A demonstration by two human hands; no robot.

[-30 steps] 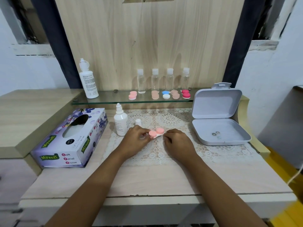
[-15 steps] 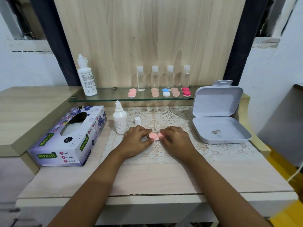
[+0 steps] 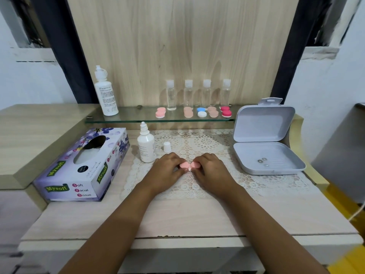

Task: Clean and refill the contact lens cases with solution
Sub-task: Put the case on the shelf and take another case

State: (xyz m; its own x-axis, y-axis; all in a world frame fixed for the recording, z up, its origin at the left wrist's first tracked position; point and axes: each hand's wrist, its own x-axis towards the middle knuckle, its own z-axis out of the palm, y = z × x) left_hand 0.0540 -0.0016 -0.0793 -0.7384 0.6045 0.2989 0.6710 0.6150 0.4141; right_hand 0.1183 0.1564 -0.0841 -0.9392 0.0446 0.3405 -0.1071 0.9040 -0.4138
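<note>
A second ago only the left hand (image 3: 166, 171) held the pink double-cup plastic contact lens case (image 3: 188, 165), with the right hand (image 3: 211, 171) curled just beside it. Now the right has closed in and both hands grip the case, one at each end, fingers curled over its two caps. It sits low over the white lace table mat (image 3: 256, 180); whether it touches the mat is unclear. The small white uncapped solution bottle (image 3: 146, 146) and its loose white cap (image 3: 167, 146) stand just behind the left hand.
</note>
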